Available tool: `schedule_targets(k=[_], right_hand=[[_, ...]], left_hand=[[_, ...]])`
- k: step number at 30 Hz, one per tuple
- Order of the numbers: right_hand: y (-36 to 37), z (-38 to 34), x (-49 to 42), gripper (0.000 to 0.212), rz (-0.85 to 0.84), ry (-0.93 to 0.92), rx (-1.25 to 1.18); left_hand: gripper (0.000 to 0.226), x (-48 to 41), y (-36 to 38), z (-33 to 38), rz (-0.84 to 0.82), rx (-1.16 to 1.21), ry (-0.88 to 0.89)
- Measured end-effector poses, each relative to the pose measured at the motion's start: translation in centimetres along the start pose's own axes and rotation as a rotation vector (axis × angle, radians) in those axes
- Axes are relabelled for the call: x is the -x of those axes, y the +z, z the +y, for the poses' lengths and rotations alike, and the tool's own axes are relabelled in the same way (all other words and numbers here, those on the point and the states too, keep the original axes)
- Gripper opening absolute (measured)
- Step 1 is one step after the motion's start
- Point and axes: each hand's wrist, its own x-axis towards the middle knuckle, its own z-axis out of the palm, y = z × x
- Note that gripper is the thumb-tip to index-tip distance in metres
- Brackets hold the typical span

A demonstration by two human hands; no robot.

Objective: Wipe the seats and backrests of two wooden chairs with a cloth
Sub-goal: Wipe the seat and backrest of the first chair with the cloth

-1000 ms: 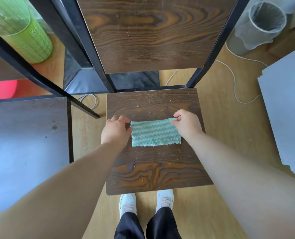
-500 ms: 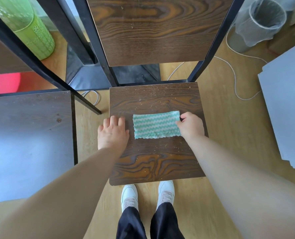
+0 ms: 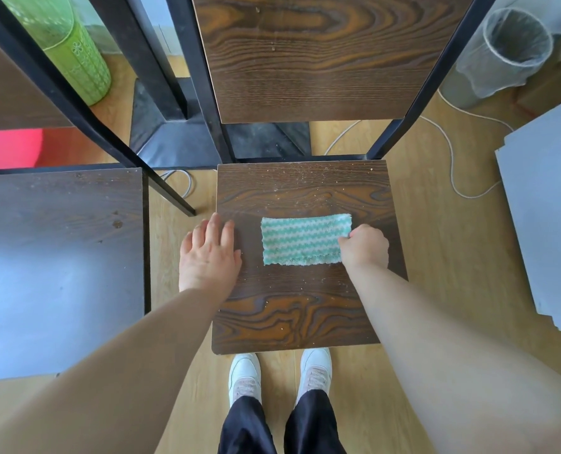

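A folded green-and-white zigzag cloth [image 3: 302, 240] lies flat on the dark wooden seat [image 3: 305, 309] of the chair in front of me. My right hand [image 3: 364, 247] pinches the cloth's right edge. My left hand [image 3: 208, 253] rests flat and open on the seat's left edge, apart from the cloth. Pale crumbs dot the back of the seat. The chair's wooden backrest [image 3: 321, 57] rises behind it between black metal posts. A second chair's seat [image 3: 59, 267] stands to the left, with part of its backrest [image 3: 7, 103] at the far left.
A green bin [image 3: 76, 57] and a pink object [image 3: 7, 149] sit at the back left. A lined waste bin [image 3: 505, 50] stands at the back right, with a white cable [image 3: 449, 152] on the floor. A grey board [image 3: 547, 204] lies right. My white shoes [image 3: 279, 371] are below the seat.
My left hand let go of the cloth's left end and moved left to lie flat on the seat edge. My right hand stays at the cloth's right end.
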Motion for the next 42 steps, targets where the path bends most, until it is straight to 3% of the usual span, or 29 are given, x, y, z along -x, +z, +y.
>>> schedule_targets(k=[8,12,17,22,30,36,39,42], right_hand=[[-0.6,-0.2,0.7,0.005,-0.061,-0.015,-0.150],[-1.3,-0.6,0.8,0.013,-0.114,0.056,-0.343],[-2.6,-0.8,1.9,0.017,-0.100,0.100,-0.377],[-2.7,-2.2,4.0,0.025,-0.103,-0.020,-0.420],[0.6,-5.2,7.2,0.035,-0.273,-0.147,-0.508],[2.0,-5.8,7.6,0.045,-0.406,-0.214,-0.445],[1.5,-5.5,7.4,0.037,-0.351,-0.212,-0.451],[1.1,-5.2,7.0,0.027,-0.183,-0.234,-0.363]], left_hand=[[0.061,-0.1,-0.1,-0.7,0.001,0.003,0.003],[0.061,0.4,-0.3,-1.0,-0.014,-0.001,0.005],[0.062,1.3,-0.7,-1.5,-0.028,-0.002,0.007],[0.062,1.6,-1.2,-1.9,-0.032,0.000,0.003],[0.063,1.8,-0.5,-2.4,-0.031,0.019,0.013],[0.063,1.6,0.4,-2.8,-0.048,0.021,0.011],[0.064,1.6,0.5,-2.9,-0.054,0.029,0.008],[0.064,1.6,0.4,-2.8,-0.055,0.036,0.005]])
